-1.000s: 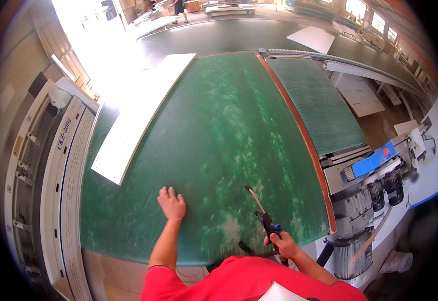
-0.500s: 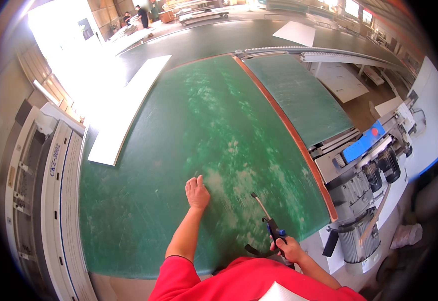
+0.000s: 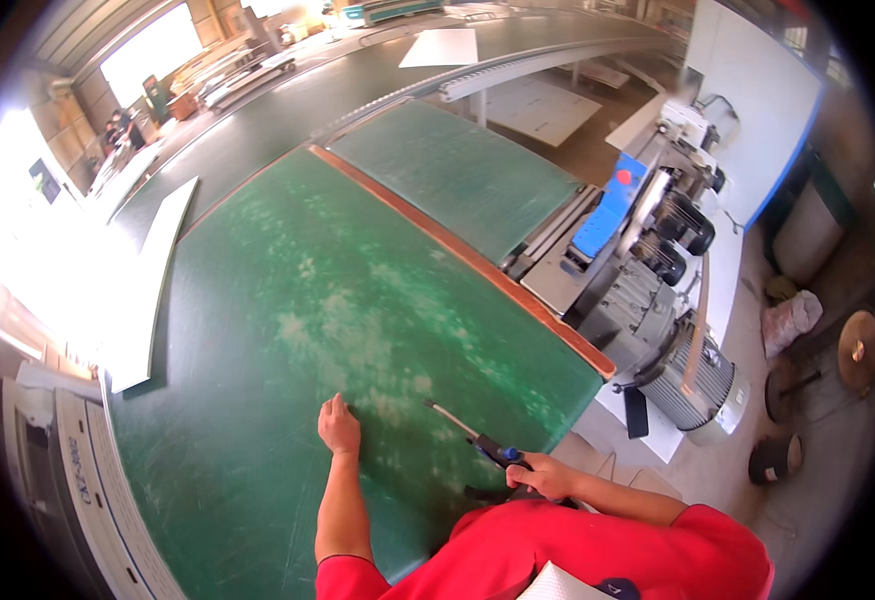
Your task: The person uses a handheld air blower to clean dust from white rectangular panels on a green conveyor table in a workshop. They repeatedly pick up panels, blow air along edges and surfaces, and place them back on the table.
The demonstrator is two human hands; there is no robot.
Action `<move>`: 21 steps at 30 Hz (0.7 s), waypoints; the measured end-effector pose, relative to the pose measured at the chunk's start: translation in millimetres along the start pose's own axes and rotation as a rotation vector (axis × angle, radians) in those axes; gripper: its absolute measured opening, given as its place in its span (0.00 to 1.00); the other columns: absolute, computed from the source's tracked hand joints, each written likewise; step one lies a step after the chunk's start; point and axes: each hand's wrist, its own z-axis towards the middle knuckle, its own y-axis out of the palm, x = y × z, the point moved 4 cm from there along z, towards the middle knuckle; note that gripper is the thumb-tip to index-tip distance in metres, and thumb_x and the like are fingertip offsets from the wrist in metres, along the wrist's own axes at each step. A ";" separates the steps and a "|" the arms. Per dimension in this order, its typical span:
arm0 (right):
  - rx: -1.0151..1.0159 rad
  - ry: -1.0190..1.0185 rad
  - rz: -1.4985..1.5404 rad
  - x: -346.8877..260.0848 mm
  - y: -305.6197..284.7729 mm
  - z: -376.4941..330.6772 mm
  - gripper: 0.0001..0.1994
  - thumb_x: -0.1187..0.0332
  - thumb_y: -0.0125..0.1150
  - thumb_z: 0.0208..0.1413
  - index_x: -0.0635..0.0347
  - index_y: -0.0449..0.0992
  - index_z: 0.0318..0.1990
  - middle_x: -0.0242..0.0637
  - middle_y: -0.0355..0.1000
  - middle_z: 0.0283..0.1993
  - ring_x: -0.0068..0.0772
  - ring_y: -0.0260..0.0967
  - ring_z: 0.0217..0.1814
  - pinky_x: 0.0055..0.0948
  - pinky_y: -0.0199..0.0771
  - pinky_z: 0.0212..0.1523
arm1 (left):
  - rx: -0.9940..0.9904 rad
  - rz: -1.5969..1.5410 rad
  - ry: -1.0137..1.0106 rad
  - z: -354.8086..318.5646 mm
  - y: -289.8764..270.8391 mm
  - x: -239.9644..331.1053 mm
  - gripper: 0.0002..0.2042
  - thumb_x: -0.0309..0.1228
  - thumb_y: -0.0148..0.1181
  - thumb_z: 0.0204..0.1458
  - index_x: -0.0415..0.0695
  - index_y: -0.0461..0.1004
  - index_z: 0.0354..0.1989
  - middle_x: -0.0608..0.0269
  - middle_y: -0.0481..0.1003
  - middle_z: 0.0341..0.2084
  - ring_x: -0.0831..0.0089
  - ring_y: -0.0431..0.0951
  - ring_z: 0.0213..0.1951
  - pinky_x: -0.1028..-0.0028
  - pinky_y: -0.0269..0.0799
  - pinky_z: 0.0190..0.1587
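My right hand (image 3: 543,476) is wrapped round the handle of an air blow gun (image 3: 493,448), close to my red shirt. The gun is black with blue parts, and its long thin nozzle points up and left over the green table surface (image 3: 227,460). On that surface, or just above it, is my left hand (image 3: 339,425), fingers curled in, with nothing seen in it. Pale dusty smears mark the green top ahead of both hands. A long white panel (image 3: 157,290) lies along the table's left side, apart from my hands.
A reddish-brown strip (image 3: 457,250) edges the table on the right. Beyond it stand a smaller green surface (image 3: 457,175) and a machine with a blue cover (image 3: 609,212) and a grey motor (image 3: 697,375). Another white panel (image 3: 440,47) lies far back. Two people (image 3: 125,130) are far left.
The view has swung to the right, bringing more of the machine and floor into sight. My left fingers look more curled. The air blow gun stays in my right hand, its nozzle now tipped further left.
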 end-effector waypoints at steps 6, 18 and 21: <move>-0.004 -0.002 0.006 -5.6 -0.5 -4.9 0.17 0.51 0.48 0.65 0.55 0.69 0.35 0.25 0.68 0.30 0.19 0.63 0.32 0.23 0.65 0.33 | -0.041 0.102 0.010 -2.5 -1.3 8.1 0.16 0.31 0.58 0.51 0.42 0.73 0.49 0.56 0.74 0.48 0.57 0.72 0.49 0.60 0.67 0.52; 0.010 -0.013 0.055 6.7 1.3 -5.9 0.25 0.48 0.51 0.63 0.66 0.71 0.48 0.33 0.74 0.33 0.24 0.68 0.38 0.26 0.66 0.44 | -0.224 0.136 -0.146 -2.0 4.1 10.4 0.27 0.46 0.49 0.58 0.41 0.65 0.61 0.50 0.55 0.68 0.56 0.50 0.70 0.58 0.42 0.71; 0.012 -0.007 0.100 12.3 0.5 -2.5 0.25 0.50 0.52 0.63 0.67 0.71 0.50 0.32 0.74 0.34 0.24 0.68 0.39 0.25 0.66 0.45 | -0.230 0.135 -0.164 -2.8 4.5 9.4 0.28 0.47 0.48 0.58 0.41 0.65 0.61 0.51 0.54 0.68 0.57 0.49 0.71 0.58 0.41 0.71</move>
